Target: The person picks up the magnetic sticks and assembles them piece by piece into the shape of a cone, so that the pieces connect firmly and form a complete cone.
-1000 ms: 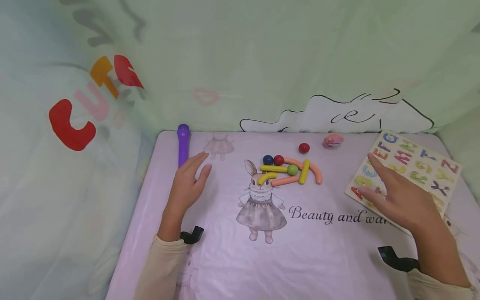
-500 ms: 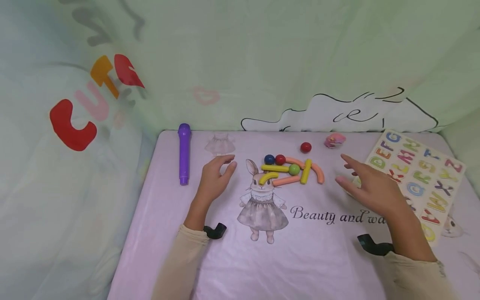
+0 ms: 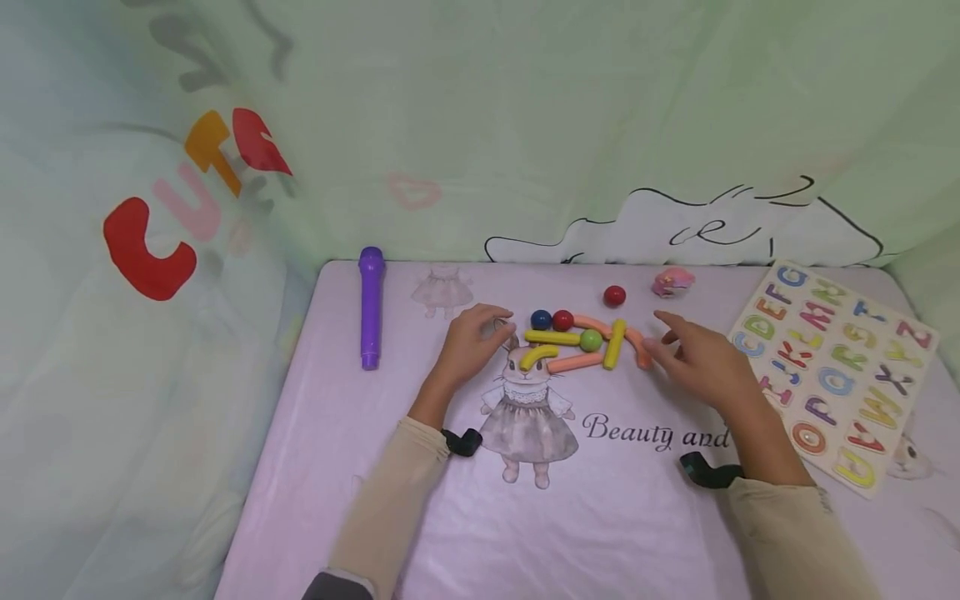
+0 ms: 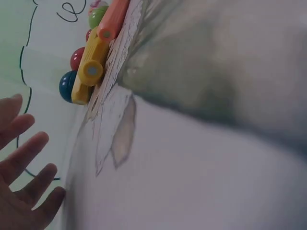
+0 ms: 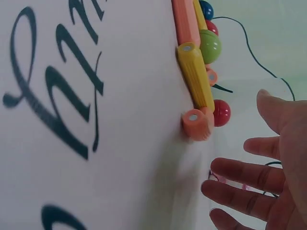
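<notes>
A cluster of toy rods and balls lies on the pink table. It holds a blue ball [image 3: 541, 320], a red ball [image 3: 562, 320], a green ball [image 3: 591, 340], straight yellow rods [image 3: 614, 344], a curved yellow rod [image 3: 538, 357] and orange rods [image 3: 575, 362], straight and curved. Metal discs show at some rod ends in the wrist views. My left hand [image 3: 468, 346] hovers left of the cluster, fingers spread and holding nothing. My right hand [image 3: 705, 362] is at its right side, fingers apart and holding nothing; its thumb overlaps a curved orange rod in the head view, contact unclear.
Another red ball [image 3: 614, 295] lies behind the cluster, near a small pink toy [image 3: 673, 282]. A purple toy microphone [image 3: 371, 308] lies at the left. An alphabet board [image 3: 836, 375] sits at the right. Printed cloth hangs behind and beside the table.
Both hands have moved inward toward the cluster, the left going right and the right going left off the alphabet board. The rods and balls stay in place.
</notes>
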Action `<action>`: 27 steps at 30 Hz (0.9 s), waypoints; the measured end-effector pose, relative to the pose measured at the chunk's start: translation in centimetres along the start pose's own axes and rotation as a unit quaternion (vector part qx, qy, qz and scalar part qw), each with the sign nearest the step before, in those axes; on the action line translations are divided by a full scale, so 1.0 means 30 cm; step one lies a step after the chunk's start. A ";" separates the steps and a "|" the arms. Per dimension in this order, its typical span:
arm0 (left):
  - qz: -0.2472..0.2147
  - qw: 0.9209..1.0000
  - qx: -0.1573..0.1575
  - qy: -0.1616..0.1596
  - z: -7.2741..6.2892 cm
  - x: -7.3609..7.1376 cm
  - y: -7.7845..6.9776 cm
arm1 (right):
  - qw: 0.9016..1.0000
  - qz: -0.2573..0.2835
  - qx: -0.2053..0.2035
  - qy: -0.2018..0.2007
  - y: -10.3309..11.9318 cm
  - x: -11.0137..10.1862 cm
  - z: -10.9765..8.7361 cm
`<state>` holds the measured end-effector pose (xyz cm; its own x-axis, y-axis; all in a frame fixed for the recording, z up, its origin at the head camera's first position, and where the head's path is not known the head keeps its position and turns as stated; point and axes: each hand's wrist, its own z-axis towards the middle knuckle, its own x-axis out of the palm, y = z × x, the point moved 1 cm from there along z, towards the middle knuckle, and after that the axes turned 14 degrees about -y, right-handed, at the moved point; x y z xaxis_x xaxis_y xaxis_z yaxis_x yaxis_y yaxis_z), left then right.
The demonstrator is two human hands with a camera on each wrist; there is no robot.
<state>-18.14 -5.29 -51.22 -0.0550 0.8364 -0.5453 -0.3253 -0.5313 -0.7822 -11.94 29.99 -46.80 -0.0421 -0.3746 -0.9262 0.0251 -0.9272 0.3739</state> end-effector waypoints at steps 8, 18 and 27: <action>-0.032 0.998 -0.036 0.030 0.066 0.049 0.008 | 1.000 0.008 0.007 0.014 0.018 0.035 0.048; -0.049 0.993 -0.045 0.093 0.133 0.111 0.041 | 0.998 0.051 0.019 -0.003 -0.004 0.072 0.080; -0.005 0.989 -0.040 0.145 0.162 0.121 0.034 | 0.995 0.083 0.061 0.017 -0.029 0.078 0.081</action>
<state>-23.26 -2.14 -52.53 0.2243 0.7743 -0.5918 -0.2486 -0.5417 -0.8030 -14.50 29.90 -49.17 -0.0138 -0.5246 -0.8513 -0.0928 -0.8470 0.5234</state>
